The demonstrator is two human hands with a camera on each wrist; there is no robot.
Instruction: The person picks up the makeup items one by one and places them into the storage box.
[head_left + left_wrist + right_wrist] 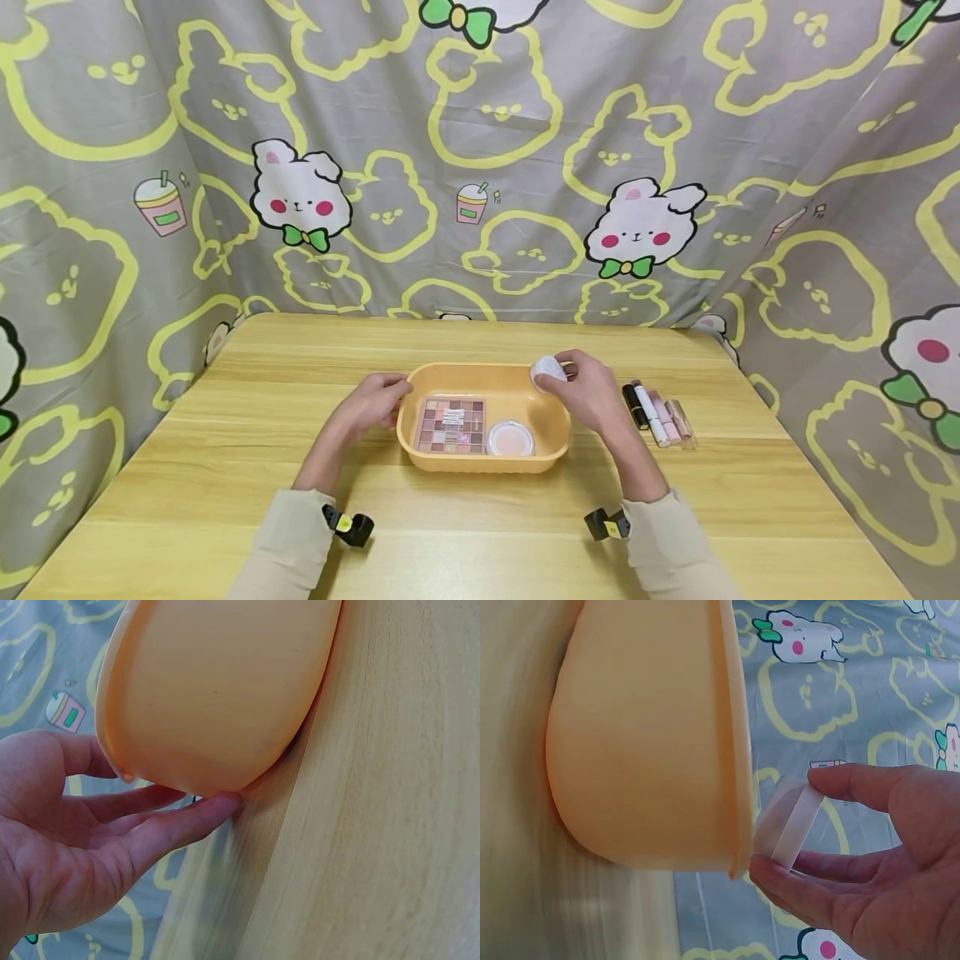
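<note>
A yellow plastic basin point(483, 463) stands on the table in front of me. In it lie an eyeshadow palette point(452, 426), at the left, and a round powder compact point(511, 438) beside it. My left hand point(372, 398) touches the basin's left end from outside with nearly straight fingers, the fingertips right at the rim. Over the far right corner of the basin, my right hand point(587, 385) pinches a small white round case point(788, 825) between thumb and fingers. From the right wrist, the case shows a flat white band and a rounded, paler side close to the rim.
Several lipstick-like tubes point(660, 415), black, white, pink and clear, lie side by side on the wooden table point(480, 533) to the right of the basin. A grey patterned curtain point(405, 125) hangs along the back and sides. A small black camera sits on each wrist.
</note>
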